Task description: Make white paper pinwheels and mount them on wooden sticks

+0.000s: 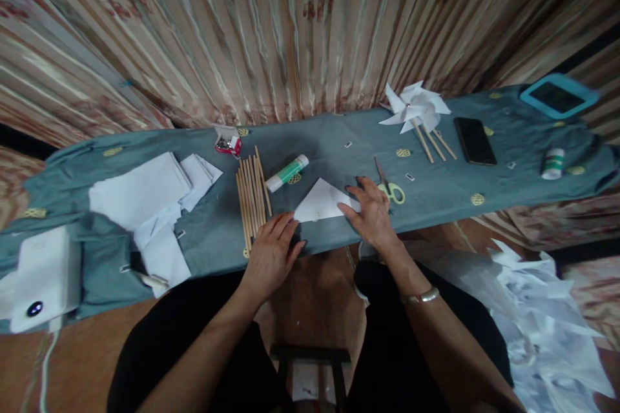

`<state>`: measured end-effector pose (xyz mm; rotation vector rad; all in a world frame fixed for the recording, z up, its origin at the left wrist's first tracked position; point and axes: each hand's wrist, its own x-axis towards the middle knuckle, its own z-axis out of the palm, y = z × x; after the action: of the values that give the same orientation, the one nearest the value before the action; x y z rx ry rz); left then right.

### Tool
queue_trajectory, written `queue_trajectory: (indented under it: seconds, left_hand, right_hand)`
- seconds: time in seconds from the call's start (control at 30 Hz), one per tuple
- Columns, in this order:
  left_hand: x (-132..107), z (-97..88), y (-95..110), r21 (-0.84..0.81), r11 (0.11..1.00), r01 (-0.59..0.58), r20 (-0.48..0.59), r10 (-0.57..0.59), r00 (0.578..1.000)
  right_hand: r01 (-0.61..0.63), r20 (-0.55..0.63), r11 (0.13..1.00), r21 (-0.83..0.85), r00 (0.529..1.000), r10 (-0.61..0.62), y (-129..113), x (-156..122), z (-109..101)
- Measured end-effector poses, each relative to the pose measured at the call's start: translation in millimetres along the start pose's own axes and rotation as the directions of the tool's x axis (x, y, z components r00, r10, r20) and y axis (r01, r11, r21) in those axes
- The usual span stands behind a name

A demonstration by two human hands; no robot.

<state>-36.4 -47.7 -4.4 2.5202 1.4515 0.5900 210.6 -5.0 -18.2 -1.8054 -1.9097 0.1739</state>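
Note:
A sheet of white paper folded into a triangle lies near the front edge of the cloth-covered table. My left hand rests at its left corner, fingers stretched and the thumb apart. At the right corner, my right hand grips the paper between thumb and fingers. Green-handled scissors lie just beyond the right hand. Several wooden sticks are lined up by my left hand, and a glue stick lies between them and the paper.
White paper sheets and a small red box of metal pieces sit left. To the right are paper pinwheels on sticks, a phone, a blue-framed tablet and another glue stick. More pinwheels fill a bag below.

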Motion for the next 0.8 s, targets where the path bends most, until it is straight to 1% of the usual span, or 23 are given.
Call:
queue_trajectory:
  seconds: [0.27,0.47,0.6,0.7,0.8]
  left_hand:
    - [2,-3.2,2,0.018,1.000,0.005,0.023,-0.006,1.000]
    - [5,-2.6,6,-0.007,0.999,0.036,0.020,-0.036,0.999]
    - [8,0.1,6,-0.057,0.996,0.070,0.000,-0.070,0.998]
    - [12,3.7,4,-0.135,0.984,0.116,-0.003,-0.117,0.993]
    - [17,7.2,3,-0.216,0.965,0.150,0.001,-0.154,0.988]
  right_hand:
    - [-0.022,0.004,1.000,0.015,1.000,0.022,-4,-1,-1]
    - [0.019,0.051,1.000,-0.006,0.999,-0.018,-5,-2,0]
    - [-0.002,0.036,0.999,0.045,0.999,0.000,-5,-2,0]
    - [-0.002,0.026,0.997,0.083,1.000,0.000,-5,-1,-3]
    - [0.012,0.037,0.996,0.083,0.999,-0.015,-8,-3,-4]
